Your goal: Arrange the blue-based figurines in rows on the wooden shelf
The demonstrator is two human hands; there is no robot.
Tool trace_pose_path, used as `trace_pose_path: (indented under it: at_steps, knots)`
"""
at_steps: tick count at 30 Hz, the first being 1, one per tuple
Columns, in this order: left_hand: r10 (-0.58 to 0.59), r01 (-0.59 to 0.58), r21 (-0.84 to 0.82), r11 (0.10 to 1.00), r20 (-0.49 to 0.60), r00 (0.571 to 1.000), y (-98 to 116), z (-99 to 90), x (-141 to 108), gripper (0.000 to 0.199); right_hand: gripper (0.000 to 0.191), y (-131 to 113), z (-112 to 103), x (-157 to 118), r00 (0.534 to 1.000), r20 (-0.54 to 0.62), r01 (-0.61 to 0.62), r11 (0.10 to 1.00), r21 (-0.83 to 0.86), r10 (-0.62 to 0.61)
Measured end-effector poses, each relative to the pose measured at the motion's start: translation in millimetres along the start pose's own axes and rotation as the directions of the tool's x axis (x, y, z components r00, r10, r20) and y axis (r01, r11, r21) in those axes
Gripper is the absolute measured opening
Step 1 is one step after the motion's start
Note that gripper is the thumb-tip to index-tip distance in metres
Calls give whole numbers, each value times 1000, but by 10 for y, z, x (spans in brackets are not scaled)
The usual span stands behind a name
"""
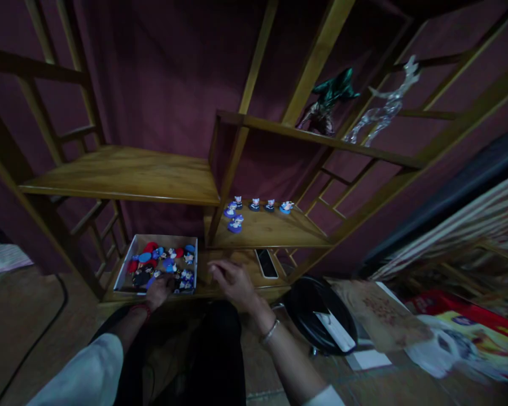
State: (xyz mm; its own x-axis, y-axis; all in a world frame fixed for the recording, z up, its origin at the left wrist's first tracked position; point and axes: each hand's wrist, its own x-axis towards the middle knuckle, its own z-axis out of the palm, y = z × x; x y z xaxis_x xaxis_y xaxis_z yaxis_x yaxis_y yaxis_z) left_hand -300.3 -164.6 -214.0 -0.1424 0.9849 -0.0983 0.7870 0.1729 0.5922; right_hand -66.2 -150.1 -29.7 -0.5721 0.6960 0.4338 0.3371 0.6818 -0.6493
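My left hand (157, 291) reaches over the front edge of a shallow open box (129, 258) on the bottom shelf. Its fingers are down among small toy figurines (171, 264) in blue, red, purple and black; dim light hides what they touch. To the right of the box, my right hand (235, 281) hovers above the bottom shelf, fingers curled together. Whatever it may hold is too small or hidden to make out. Several similar figurines (255, 204) stand on the small shelf (275, 230) above, two purple ones (236, 223) at its left side.
A phone (266, 264) lies on the bottom shelf at right. Higher up stand a clear deer figure (383, 110) and a dark green ornament (332, 98). A wooden shelf (131, 172) overhangs the box. A round black stool (322, 313) and bags (444, 344) sit at right.
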Motion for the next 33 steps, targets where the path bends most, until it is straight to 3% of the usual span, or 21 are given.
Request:
trace_pose_path:
  at_steps: [3, 6, 9, 14, 20, 29, 33]
  knots:
    - [-54, 53, 26, 998, 58, 997, -17, -26, 46, 30, 23, 115, 358, -70, 972, 213, -108, 994, 11, 103]
    - [-84, 80, 55, 995, 85, 993, -37, -51, 73, 32, 23, 302, 683, -84, 920, 334, -193, 979, -70, 205]
    - [-69, 66, 36, 997, 77, 995, -76, -76, 72, 33, 24, 469, 960, -83, 895, 380, -198, 971, -131, 234]
    - [-47, 46, 34, 998, 47, 998, -143, -119, 63, 33, 23, 696, 1338, -38, 916, 336, -196, 975, -102, 219]
    - [10, -11, 33, 999, 32, 999, -114, -203, 130, 30, 25, 944, 1717, 211, 947, 213, -214, 968, -132, 239]
    - [35, -31, -55, 998, 66, 997, -236, -285, 340, 36, 28, 1047, 2095, 567, 929, 139, -304, 923, -236, 342]
    - [-52, 53, -112, 992, 10, 999, -314, -347, 376, 33, 29, 1071, 2208, 699, 900, 162, -351, 893, -281, 405]
